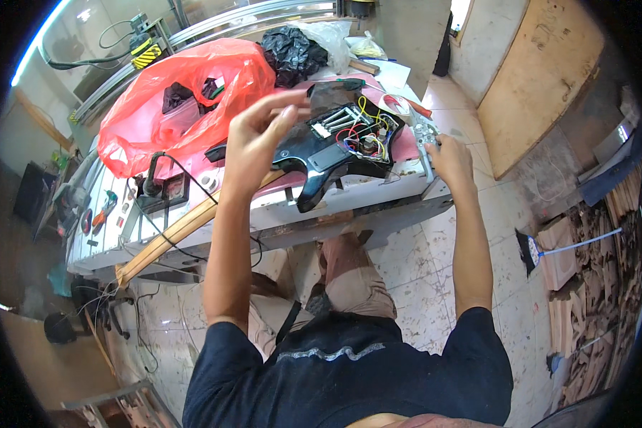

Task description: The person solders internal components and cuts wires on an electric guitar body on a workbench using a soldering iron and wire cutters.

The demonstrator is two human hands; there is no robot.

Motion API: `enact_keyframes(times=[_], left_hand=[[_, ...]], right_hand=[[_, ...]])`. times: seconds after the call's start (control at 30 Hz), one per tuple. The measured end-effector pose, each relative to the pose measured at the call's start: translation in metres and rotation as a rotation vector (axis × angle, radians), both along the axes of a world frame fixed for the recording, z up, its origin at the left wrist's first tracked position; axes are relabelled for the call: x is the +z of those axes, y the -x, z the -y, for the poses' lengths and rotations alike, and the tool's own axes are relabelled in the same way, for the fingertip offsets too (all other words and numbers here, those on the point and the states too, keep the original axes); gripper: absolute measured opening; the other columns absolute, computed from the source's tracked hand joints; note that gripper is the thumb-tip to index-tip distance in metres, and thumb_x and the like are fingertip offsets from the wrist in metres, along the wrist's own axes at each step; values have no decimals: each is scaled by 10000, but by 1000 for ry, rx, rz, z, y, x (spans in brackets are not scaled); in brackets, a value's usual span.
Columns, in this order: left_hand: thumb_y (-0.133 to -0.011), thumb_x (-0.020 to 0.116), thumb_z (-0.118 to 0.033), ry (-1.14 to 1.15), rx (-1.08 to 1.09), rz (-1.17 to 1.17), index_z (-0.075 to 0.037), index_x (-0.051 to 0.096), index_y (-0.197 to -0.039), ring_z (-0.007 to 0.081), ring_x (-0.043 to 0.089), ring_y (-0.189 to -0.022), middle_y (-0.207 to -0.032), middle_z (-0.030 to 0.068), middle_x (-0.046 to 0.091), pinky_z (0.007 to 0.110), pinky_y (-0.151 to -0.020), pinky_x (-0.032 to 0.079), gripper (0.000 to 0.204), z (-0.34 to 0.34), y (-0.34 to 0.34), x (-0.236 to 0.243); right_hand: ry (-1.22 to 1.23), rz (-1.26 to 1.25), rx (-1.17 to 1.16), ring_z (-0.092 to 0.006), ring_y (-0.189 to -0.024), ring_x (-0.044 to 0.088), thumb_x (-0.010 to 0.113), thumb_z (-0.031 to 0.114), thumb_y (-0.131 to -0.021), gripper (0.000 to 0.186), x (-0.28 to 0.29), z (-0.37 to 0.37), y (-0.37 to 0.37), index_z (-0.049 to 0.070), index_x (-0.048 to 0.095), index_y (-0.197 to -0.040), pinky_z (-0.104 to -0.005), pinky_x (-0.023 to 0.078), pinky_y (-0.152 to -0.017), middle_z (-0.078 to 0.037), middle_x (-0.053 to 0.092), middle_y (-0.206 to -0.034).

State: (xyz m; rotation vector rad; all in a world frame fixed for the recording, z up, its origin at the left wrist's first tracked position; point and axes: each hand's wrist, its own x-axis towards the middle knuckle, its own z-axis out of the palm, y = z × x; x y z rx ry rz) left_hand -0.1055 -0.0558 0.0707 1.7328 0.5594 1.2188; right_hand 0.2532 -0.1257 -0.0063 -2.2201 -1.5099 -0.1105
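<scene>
A glossy black electric guitar body [328,157] lies on the table with its back cavities open. Springs [346,118] show in one cavity, and a tangle of red, yellow and white wires [369,139] in another. My left hand [253,139] is raised in front of the guitar's left part, fingers stretched out and thumb apart, holding nothing. At the table's right edge my right hand [451,160] has its fingers curled beside a silvery metal piece [424,135]. What lies inside those fingers is too small to make out.
A red plastic bag [225,60] stands open behind, beside a black bag [292,53]. A wooden strip [171,239] slants across the table's front edge near a black cable [192,178]. Screwdriver [349,83] beyond the guitar. Wood pieces [585,307] are stacked at right.
</scene>
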Motion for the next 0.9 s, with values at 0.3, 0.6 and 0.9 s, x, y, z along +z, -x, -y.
enact_keyframes(times=[0.3,0.6,0.9], left_hand=[[-959,683,-58,211,-2,168,44,732,-1091,160,666,-928,-1018,103,715,301,-856,523,174,127,80,-83],[-980,693,-154,719,172,171,31,749,-1066,144,686,-892,-980,86,740,296,-831,551,212,240,127,-195],[-979,692,-147,563,294,131,8,758,-1074,120,674,-935,-1003,69,748,281,-852,531,194,256,148,-198]], right_hand=[[-422,-432,444,-184,-742,685,714,253,-960,255,68,10,113,20,766,-1051,-314,523,-699,-124,744,-864],[42,-626,1067,-109,-664,613,666,149,-962,260,52,-39,291,-15,711,-1159,-289,503,-645,-75,700,-776],[168,-988,1290,-52,-651,478,831,348,-870,752,14,-149,393,29,487,-1458,-225,387,-588,38,561,-787]])
